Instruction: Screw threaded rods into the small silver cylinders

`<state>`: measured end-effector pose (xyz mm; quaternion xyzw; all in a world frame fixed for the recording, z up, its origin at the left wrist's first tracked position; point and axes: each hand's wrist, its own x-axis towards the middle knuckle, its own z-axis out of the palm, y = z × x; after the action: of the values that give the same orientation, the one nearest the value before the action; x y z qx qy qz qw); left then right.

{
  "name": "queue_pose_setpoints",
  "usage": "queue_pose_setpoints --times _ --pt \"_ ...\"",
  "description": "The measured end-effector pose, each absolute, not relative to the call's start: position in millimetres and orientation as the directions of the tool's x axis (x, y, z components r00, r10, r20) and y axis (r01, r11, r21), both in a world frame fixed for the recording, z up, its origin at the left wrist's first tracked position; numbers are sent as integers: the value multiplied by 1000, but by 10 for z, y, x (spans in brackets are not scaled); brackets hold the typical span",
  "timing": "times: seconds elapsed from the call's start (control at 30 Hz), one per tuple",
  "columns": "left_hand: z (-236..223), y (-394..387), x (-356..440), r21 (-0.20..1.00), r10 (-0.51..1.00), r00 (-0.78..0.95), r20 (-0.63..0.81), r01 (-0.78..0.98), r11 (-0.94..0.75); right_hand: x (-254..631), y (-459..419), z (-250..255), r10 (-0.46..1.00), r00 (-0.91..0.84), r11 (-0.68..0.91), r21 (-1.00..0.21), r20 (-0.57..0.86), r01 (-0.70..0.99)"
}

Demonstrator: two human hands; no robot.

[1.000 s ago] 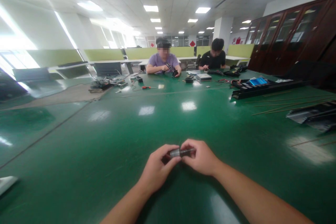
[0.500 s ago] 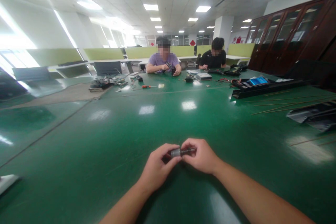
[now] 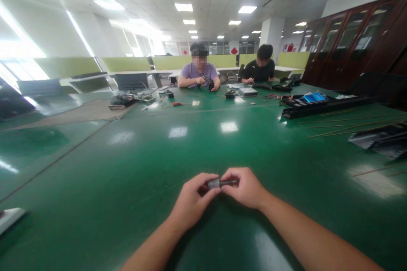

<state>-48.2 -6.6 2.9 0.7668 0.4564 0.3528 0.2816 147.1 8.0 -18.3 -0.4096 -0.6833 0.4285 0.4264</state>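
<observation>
Between my hands lies a small metal part [image 3: 214, 183], a grey cylinder with a thinner dark shaft [image 3: 228, 182] running out to the right. My left hand [image 3: 194, 198] pinches the thick cylinder between thumb and fingers. Thumb and fingers of my right hand [image 3: 243, 188] are closed around the shaft end. Both hands are close together above the near middle of the green table [image 3: 143, 148]. The far ends of the part are partly covered by my fingers, and its exact kind cannot be made out.
Two people sit across the table, one in a purple shirt [image 3: 199, 74] holding a dark device. A screwdriver [image 3: 180, 103] lies near them. Black channel-shaped parts [image 3: 318, 108] and thin rods [image 3: 337, 132] are at the right. A white object [image 3: 11, 219] sits at the left edge.
Both hands keep their grip and barely move. Slightly more of the thin shaft shows between my fingers now. The camera view has shifted very slightly.
</observation>
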Motion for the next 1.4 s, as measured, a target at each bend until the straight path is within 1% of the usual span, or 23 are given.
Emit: queue_pose_setpoints --times 0.27,0.8,1.4 --pt "10 -66 -480 749 899 312 308 504 -431 1486 87 -155 930 -293 291 -932 222 216" --pt "-5 -43 -499 756 907 309 287 508 -413 1497 97 -172 931 -295 284 -935 216 214" --pt "-25 -34 -504 758 907 309 285 507 -411 1495 79 -173 921 -288 336 -909 262 247"
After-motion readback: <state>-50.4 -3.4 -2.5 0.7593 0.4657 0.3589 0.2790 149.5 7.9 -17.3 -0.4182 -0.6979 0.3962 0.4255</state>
